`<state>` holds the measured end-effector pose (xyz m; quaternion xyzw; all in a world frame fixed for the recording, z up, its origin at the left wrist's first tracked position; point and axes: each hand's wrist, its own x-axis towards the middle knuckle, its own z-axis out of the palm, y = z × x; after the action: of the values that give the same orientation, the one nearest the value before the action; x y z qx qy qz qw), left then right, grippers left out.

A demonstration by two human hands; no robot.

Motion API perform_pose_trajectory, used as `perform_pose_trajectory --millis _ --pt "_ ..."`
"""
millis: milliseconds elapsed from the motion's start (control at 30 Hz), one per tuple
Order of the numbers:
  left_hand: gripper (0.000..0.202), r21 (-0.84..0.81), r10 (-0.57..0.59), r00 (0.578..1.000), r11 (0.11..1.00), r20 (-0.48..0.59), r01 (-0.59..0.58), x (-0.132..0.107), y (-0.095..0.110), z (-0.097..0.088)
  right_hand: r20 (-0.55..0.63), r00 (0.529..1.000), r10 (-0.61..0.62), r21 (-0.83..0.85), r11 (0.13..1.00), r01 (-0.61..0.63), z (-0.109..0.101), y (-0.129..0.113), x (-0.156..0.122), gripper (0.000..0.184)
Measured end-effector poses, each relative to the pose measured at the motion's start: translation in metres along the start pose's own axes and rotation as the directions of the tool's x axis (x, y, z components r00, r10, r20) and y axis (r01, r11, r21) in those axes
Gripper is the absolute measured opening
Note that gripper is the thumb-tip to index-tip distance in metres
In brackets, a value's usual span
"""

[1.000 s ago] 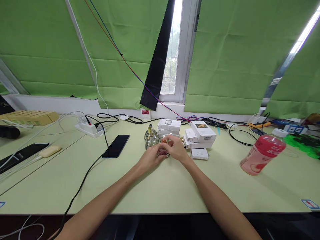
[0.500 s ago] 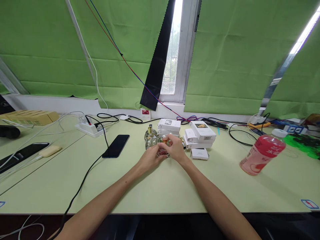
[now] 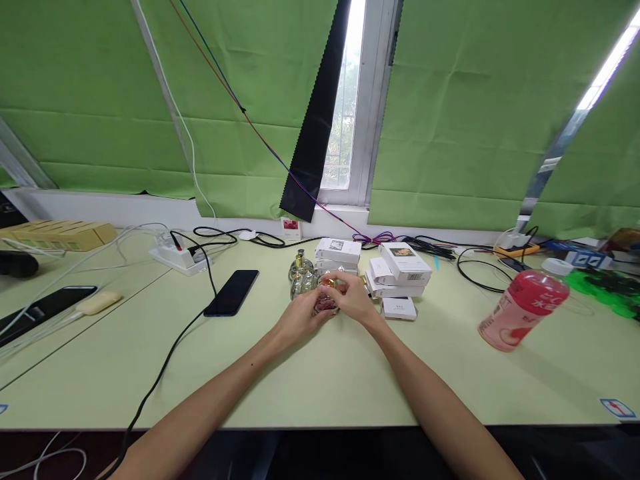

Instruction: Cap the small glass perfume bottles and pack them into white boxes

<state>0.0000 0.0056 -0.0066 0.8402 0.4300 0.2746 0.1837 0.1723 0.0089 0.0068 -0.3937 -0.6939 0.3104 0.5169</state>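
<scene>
A small glass perfume bottle with a pinkish tint (image 3: 325,304) stands on the table between my two hands, partly hidden by the fingers. My left hand (image 3: 301,312) is closed around its left and near side. Over its top, my right hand (image 3: 354,300) pinches at an orange-toned cap (image 3: 328,283). Right behind my left hand are clear, ribbed glass perfume bottles (image 3: 301,281), one with a gold neck. White boxes lie stacked behind (image 3: 337,251) and to the right (image 3: 404,263) of my hands, with a small flat white box (image 3: 399,308) nearest my right wrist.
Left of my hands lies a black phone (image 3: 232,293), and a black cable (image 3: 173,353) runs past it over the table edge. A power strip (image 3: 183,260) sits further back. On the right stands a pink drink bottle (image 3: 523,310). Cables line the wall.
My right fingers have shifted slightly at the top of the perfume bottle, leaving a little more of the orange-toned cap visible. My left hand and the surrounding things stay in place.
</scene>
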Motion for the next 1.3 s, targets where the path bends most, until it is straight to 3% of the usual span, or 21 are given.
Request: perform_pose_trajectory --millis 500,833,1300 --pt "0.024 -0.007 0.001 1.0 1.0 -0.013 -0.001 0.0 0.0 -0.001 -0.035 0.998 0.052 -0.029 0.998 -0.053 0.003 -0.002 0.001 0.026" --pt "0.023 0.003 -0.024 1.0 1.0 -0.015 0.024 -0.001 0.002 -0.001 -0.07 0.997 -0.036 -0.101 0.995 0.029 0.005 0.0 0.001 0.022" --pt "0.017 0.043 -0.078 0.997 0.996 -0.007 0.078 -0.001 0.004 -0.002 -0.154 0.984 -0.092 -0.252 0.966 0.051 0.014 0.007 0.0 0.026"
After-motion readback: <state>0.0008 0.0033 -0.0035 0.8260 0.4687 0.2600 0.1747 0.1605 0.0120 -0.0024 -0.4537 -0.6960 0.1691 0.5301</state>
